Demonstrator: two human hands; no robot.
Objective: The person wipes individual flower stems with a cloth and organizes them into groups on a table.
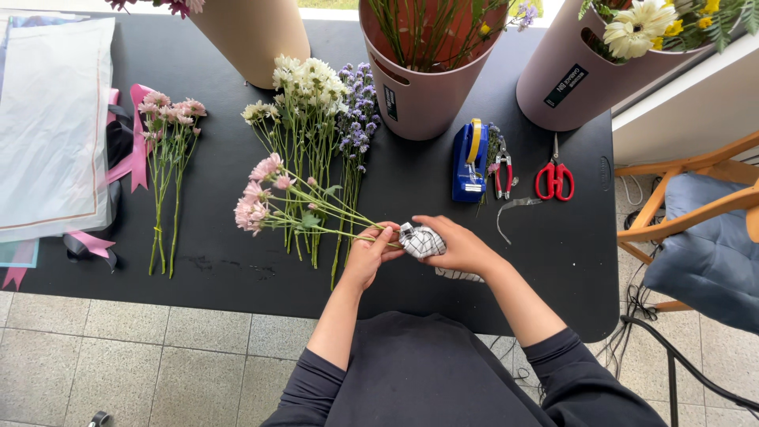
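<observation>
Near the desk's front edge, left hand (pixel 365 257) grips pink chrysanthemum stems (pixel 332 212); right hand (pixel 461 245) closed around checked cloth (pixel 421 241), wrapping their ends; other bunches lie unwrapped

Three tall tapered flower buckets stand at the back of the black table: one beige (pixel 253 35) and two dusty pink (pixel 423 87) (pixel 573 87). Four loose bunches of cut flowers lie on the tabletop: two pink (pixel 170 115) (pixel 261 198), one white (pixel 308 83) and one purple (pixel 360 99). There is one blue tape dispenser (pixel 470 162), one pair of red-handled pruning snips (pixel 504 174), one pair of red-handled scissors (pixel 555 178), and one checked cloth (pixel 421 241).
</observation>
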